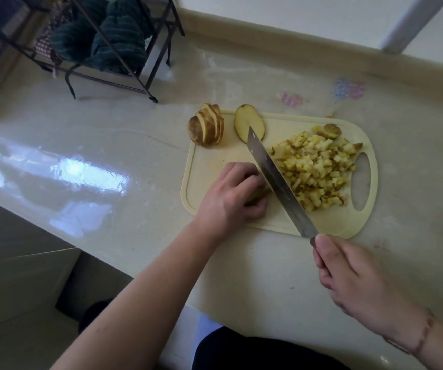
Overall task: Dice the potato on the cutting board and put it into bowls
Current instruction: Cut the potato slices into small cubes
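Note:
A cream cutting board (pixel 209 158) lies on the counter. My left hand (pixel 235 194) holds a piece of potato (pixel 260 194) down with curled fingers; most of it is hidden under the hand. My right hand (pixel 348 273) grips the handle of a knife (pixel 276 177), whose blade crosses the board right beside the left fingers. To the right of the blade lies a pile of diced potato (pixel 319 169). At the board's far left corner stands a fanned stack of potato slices (pixel 207 126), with a single flat slice (pixel 249 122) beside it.
The glossy pale counter (pixel 108 156) runs left and right of the board, its front edge close to my body. A dark wire rack (pixel 113 49) with green cloth stands at the back left. A wall ledge (pixel 321 46) borders the far side. No bowl is in view.

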A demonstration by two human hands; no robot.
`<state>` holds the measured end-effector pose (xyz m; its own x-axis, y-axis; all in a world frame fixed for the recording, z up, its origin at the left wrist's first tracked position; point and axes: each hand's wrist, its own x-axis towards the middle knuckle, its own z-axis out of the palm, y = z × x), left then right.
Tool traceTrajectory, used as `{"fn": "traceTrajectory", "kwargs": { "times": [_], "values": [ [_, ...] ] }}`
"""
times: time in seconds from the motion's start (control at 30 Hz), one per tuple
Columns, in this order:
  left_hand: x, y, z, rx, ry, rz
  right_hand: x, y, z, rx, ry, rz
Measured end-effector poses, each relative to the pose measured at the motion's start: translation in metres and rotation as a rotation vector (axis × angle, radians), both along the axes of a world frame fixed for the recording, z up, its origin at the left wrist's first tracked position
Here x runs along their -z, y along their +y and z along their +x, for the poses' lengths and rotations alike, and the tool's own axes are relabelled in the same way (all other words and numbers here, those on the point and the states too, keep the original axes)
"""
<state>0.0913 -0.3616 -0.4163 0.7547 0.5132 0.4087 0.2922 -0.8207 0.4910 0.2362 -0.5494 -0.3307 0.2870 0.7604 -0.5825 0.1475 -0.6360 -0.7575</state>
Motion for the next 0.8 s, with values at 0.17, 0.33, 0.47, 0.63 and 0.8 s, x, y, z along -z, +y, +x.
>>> {"fn": "traceTrajectory", "kwargs": {
  "times": [0.17, 0.33, 0.47, 0.63, 0.8],
  "values": [
    [-0.002, -0.004, -0.008, 0.008, -0.014, 0.087, -0.008, -0.003, -0.001, -0.03, 0.008, 0.025],
    [-0.003, -0.004, -0.005, 0.028, 0.001, 0.049, -0.01, -0.003, -0.007, -0.066, -0.069, 0.042],
    [-0.002, -0.002, -0.004, 0.03, -0.014, 0.044, -0.013, -0.006, -0.008, -0.096, -0.112, 0.032],
    [0.0, -0.001, -0.004, 0.028, -0.032, 0.035, -0.014, -0.005, -0.009, -0.118, -0.161, 0.012],
    [-0.001, -0.001, -0.002, 0.035, -0.055, 0.022, 0.002, 0.025, -0.004, -0.125, -0.183, 0.073]
  ]
}}
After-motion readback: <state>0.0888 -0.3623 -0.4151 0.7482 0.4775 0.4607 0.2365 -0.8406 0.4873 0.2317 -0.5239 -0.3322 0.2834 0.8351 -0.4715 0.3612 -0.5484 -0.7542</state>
